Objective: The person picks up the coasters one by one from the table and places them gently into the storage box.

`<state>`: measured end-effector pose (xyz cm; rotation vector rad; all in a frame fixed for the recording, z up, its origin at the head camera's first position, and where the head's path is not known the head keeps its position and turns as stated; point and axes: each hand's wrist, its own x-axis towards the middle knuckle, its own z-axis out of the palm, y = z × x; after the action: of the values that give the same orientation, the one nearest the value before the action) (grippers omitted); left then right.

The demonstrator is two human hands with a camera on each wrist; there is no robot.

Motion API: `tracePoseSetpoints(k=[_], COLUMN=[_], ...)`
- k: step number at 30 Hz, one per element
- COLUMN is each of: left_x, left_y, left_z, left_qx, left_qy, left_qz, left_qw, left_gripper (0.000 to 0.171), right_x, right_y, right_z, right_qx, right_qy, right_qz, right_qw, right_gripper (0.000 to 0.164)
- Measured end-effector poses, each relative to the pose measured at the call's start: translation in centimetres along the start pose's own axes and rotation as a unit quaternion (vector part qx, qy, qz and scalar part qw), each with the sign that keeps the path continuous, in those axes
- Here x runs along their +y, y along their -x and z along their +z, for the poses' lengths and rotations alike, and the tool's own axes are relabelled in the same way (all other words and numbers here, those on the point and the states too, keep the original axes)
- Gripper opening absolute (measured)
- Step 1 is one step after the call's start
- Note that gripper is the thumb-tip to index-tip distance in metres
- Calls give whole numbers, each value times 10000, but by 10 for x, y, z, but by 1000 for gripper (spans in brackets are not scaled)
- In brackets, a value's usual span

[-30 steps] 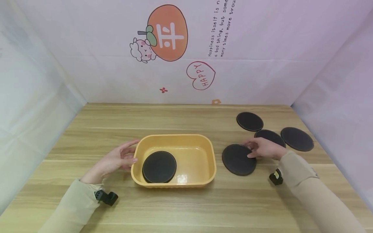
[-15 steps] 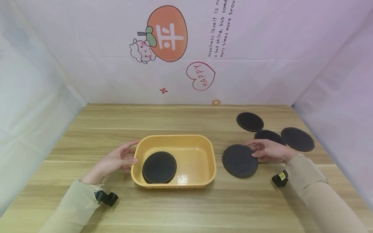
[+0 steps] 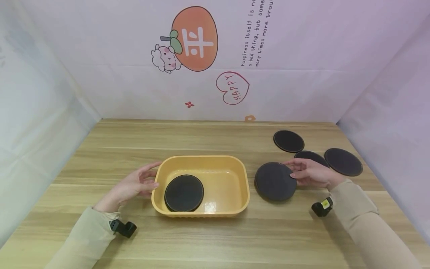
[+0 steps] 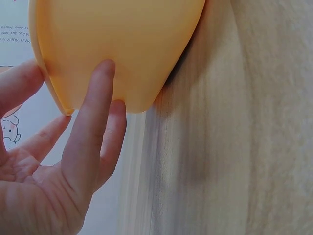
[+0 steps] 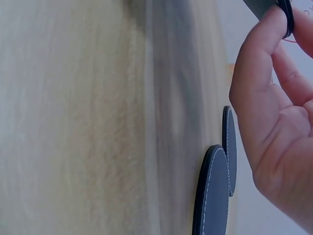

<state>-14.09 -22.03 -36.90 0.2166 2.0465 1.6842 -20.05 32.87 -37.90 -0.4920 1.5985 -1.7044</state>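
A yellow rectangular tub (image 3: 215, 214) stands on the table, with a round black coaster (image 3: 184, 193) lying in its left part. My left hand (image 3: 136, 183) touches the tub's left end, its fingers spread along the rim and outer wall, as the left wrist view shows. To the right of the tub, my right hand (image 3: 310, 172) pinches another black coaster (image 3: 273, 179) by its right edge. A dark edge shows beneath that coaster; whether it is shadow or a second layer I cannot tell. Only a corner of the held coaster (image 5: 288, 19) appears in the right wrist view.
Three more black coasters lie at the right: one at the back (image 3: 289, 141), a partly hidden one (image 3: 310, 157) behind my right hand, and one at the far right (image 3: 343, 161). White printed cloth (image 3: 134, 93) walls the wooden table (image 3: 215, 243) at back and sides.
My right hand first drew back slightly to the right, shifting its thumb to the coaster's edge; the coaster has since moved slightly up and left in view. My left hand and the tub stay put.
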Motion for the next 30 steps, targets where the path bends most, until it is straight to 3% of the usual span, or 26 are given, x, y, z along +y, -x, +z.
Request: tracePoseSetpoints(k=[9, 23, 30], left_x=[0, -2, -2], left_y=[0, -1, -1], left_z=[0, -1, -1], left_qx=[20, 40, 43], left_qy=[28, 33, 43], left_qz=[-49, -81, -65], left_qw=[10000, 10000, 10000], left_gripper=[80, 79, 79], right_x=[-2, -22, -37], right_y=[-3, -15, -34], right_z=[3, 27, 43], right_qx=[-215, 1065, 1268], right_qy=[-323, -113, -223], right_qz=[-591, -340, -403], right_qw=[9975, 9937, 9909], right_gripper=[46, 39, 37])
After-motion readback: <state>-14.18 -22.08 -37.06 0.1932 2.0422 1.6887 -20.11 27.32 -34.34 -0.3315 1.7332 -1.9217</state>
